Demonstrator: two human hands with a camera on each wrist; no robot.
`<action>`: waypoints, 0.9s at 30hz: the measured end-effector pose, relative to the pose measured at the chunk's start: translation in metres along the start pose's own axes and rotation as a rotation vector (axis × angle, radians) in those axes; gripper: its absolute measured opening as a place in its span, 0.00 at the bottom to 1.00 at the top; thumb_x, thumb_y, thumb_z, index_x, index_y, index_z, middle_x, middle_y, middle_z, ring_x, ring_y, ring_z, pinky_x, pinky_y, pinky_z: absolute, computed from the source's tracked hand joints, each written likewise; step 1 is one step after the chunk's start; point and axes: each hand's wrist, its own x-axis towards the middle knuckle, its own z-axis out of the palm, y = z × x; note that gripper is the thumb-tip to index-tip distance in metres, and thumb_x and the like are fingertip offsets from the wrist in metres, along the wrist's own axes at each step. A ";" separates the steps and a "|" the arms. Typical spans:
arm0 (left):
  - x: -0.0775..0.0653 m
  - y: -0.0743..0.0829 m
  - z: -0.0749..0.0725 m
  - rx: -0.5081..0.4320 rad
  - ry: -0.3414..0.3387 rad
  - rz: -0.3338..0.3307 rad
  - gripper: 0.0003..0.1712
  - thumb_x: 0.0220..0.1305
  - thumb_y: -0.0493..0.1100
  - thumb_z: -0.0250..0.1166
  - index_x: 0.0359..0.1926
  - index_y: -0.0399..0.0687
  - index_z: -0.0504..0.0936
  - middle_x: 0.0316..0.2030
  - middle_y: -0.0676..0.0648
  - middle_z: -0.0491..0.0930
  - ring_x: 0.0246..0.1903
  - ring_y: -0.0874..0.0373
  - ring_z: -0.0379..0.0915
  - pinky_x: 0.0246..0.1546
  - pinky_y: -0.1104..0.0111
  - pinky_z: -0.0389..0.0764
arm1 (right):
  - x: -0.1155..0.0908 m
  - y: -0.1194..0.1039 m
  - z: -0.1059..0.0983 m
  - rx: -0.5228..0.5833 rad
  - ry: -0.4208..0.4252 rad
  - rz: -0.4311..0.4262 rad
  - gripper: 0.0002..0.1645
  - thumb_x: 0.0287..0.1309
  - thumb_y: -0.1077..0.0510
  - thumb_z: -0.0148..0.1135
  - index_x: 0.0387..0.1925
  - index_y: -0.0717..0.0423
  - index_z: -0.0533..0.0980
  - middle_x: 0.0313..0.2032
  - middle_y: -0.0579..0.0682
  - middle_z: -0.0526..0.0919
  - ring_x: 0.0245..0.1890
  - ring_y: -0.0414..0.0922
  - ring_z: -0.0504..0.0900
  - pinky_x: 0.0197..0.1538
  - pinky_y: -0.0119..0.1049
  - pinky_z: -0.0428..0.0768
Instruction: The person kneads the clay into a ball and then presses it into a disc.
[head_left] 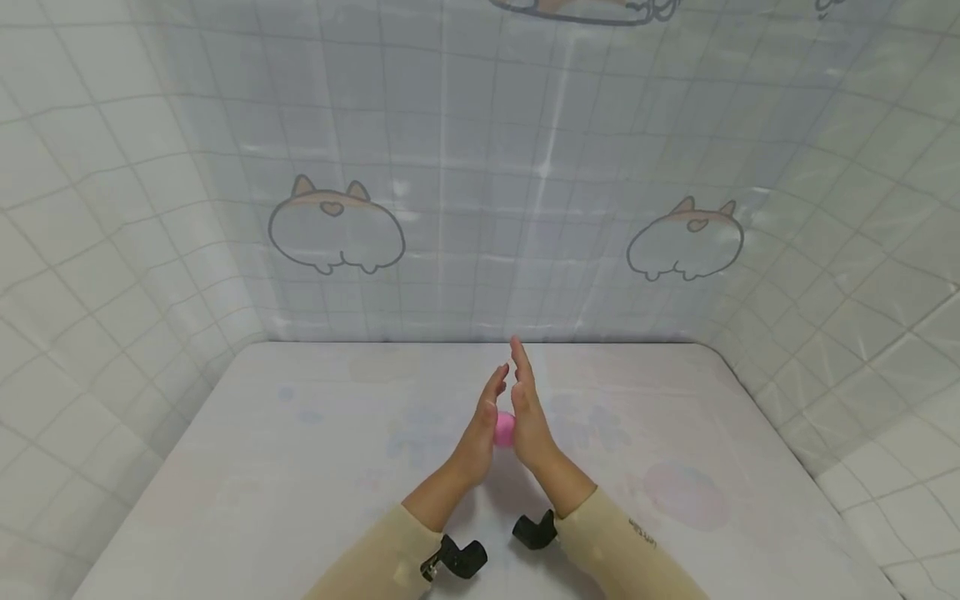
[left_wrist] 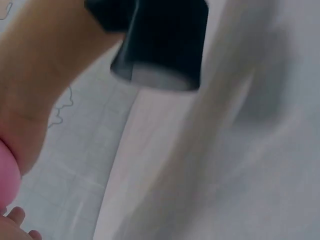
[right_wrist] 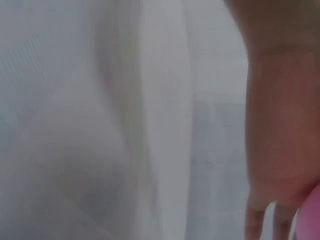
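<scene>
A pink ball [head_left: 505, 429] sits pressed between two facing palms in the head view. My left hand [head_left: 477, 435] bears on its left side, and my right hand [head_left: 531, 421] on its right. The fingers of both hands reach forward, fairly straight, with the fingertips leaning toward each other above the table. Only part of the pink ball [left_wrist: 7, 176] shows at the edge of the left wrist view, against the heel of a palm. At the lower right of the right wrist view, a sliver of the ball [right_wrist: 311, 220] appears beside a hand.
Beneath the hands lies a white table [head_left: 300, 467] with faint pastel prints. Grid-patterned curtains [head_left: 480, 167] with corgi drawings enclose the back and both sides. Black wrist cameras [head_left: 467, 558] stick out near the beige sleeves [head_left: 382, 554].
</scene>
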 end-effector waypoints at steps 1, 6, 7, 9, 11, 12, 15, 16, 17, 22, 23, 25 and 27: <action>-0.001 0.000 0.001 -0.020 -0.007 -0.004 0.45 0.74 0.72 0.23 0.80 0.52 0.42 0.79 0.46 0.41 0.75 0.39 0.41 0.66 0.31 0.44 | 0.001 0.002 -0.001 0.000 0.007 0.010 0.50 0.70 0.24 0.26 0.80 0.48 0.40 0.79 0.53 0.41 0.77 0.56 0.44 0.72 0.66 0.43; -0.004 0.002 0.002 -0.097 -0.039 -0.017 0.42 0.75 0.69 0.20 0.80 0.53 0.43 0.79 0.44 0.42 0.75 0.37 0.42 0.68 0.35 0.47 | 0.004 0.011 -0.006 0.025 0.043 0.054 0.48 0.71 0.25 0.26 0.80 0.47 0.42 0.79 0.51 0.43 0.77 0.58 0.45 0.71 0.66 0.40; -0.004 0.003 0.002 -0.103 -0.046 -0.017 0.43 0.75 0.70 0.20 0.80 0.52 0.43 0.79 0.44 0.42 0.75 0.38 0.42 0.69 0.36 0.47 | 0.004 0.013 -0.006 0.029 0.047 0.071 0.48 0.71 0.24 0.26 0.80 0.46 0.42 0.79 0.50 0.43 0.77 0.58 0.44 0.71 0.68 0.40; -0.004 0.004 0.002 -0.117 -0.055 0.002 0.45 0.74 0.71 0.20 0.80 0.51 0.43 0.79 0.42 0.41 0.75 0.37 0.41 0.70 0.37 0.44 | 0.003 0.018 -0.007 0.040 0.044 0.105 0.48 0.70 0.23 0.25 0.80 0.43 0.42 0.79 0.48 0.43 0.77 0.56 0.43 0.70 0.70 0.39; -0.004 0.006 0.002 -0.122 -0.049 0.031 0.47 0.73 0.72 0.21 0.80 0.48 0.43 0.79 0.41 0.41 0.75 0.37 0.41 0.71 0.38 0.42 | 0.000 0.022 -0.006 0.048 0.019 0.142 0.48 0.69 0.22 0.24 0.80 0.40 0.41 0.79 0.46 0.42 0.78 0.53 0.41 0.69 0.71 0.37; -0.003 0.006 0.002 -0.120 -0.037 0.048 0.47 0.73 0.72 0.21 0.80 0.47 0.43 0.78 0.41 0.42 0.75 0.37 0.41 0.71 0.39 0.41 | -0.001 0.024 -0.005 0.055 0.002 0.152 0.48 0.69 0.22 0.24 0.80 0.40 0.40 0.79 0.46 0.41 0.78 0.53 0.40 0.69 0.71 0.37; -0.001 0.008 0.001 -0.108 0.010 0.100 0.48 0.74 0.72 0.22 0.79 0.44 0.44 0.79 0.41 0.42 0.75 0.38 0.41 0.70 0.37 0.40 | -0.005 0.025 -0.002 0.098 -0.057 0.155 0.48 0.70 0.24 0.23 0.81 0.43 0.40 0.80 0.48 0.39 0.78 0.52 0.39 0.70 0.69 0.38; 0.000 0.009 0.001 -0.105 0.029 0.116 0.48 0.74 0.72 0.23 0.79 0.43 0.44 0.79 0.41 0.42 0.75 0.37 0.41 0.69 0.36 0.40 | -0.005 0.026 -0.001 0.114 -0.072 0.146 0.48 0.71 0.25 0.24 0.81 0.45 0.40 0.80 0.49 0.39 0.78 0.53 0.39 0.71 0.68 0.39; 0.002 0.010 0.001 -0.105 0.044 0.130 0.48 0.75 0.71 0.23 0.79 0.42 0.44 0.79 0.40 0.42 0.75 0.37 0.39 0.69 0.36 0.39 | -0.006 0.026 -0.001 0.127 -0.086 0.134 0.48 0.72 0.26 0.24 0.80 0.48 0.40 0.79 0.51 0.40 0.78 0.54 0.40 0.71 0.66 0.40; 0.008 0.017 -0.002 -0.079 0.126 0.147 0.48 0.74 0.72 0.25 0.80 0.43 0.42 0.79 0.41 0.41 0.76 0.41 0.36 0.68 0.34 0.36 | -0.010 0.024 0.003 0.160 -0.140 0.082 0.48 0.73 0.27 0.22 0.80 0.53 0.40 0.79 0.56 0.42 0.76 0.62 0.45 0.72 0.64 0.48; 0.009 0.017 -0.002 -0.073 0.141 0.145 0.48 0.74 0.72 0.25 0.80 0.45 0.42 0.79 0.42 0.41 0.77 0.42 0.35 0.68 0.34 0.35 | -0.011 0.023 0.004 0.160 -0.153 0.074 0.48 0.73 0.27 0.22 0.80 0.52 0.40 0.79 0.55 0.42 0.76 0.62 0.45 0.72 0.64 0.49; 0.013 0.017 -0.003 -0.051 0.170 0.143 0.48 0.73 0.73 0.26 0.80 0.46 0.43 0.79 0.44 0.41 0.77 0.45 0.35 0.69 0.35 0.36 | -0.013 0.021 0.005 0.176 -0.178 0.052 0.48 0.73 0.27 0.22 0.80 0.52 0.39 0.79 0.54 0.42 0.76 0.62 0.45 0.72 0.65 0.48; 0.017 0.015 -0.003 -0.036 0.194 0.145 0.49 0.72 0.75 0.27 0.80 0.47 0.44 0.79 0.44 0.40 0.77 0.46 0.34 0.69 0.36 0.36 | -0.016 0.018 0.006 0.183 -0.206 0.025 0.47 0.73 0.28 0.21 0.80 0.51 0.38 0.79 0.52 0.41 0.76 0.60 0.45 0.72 0.65 0.48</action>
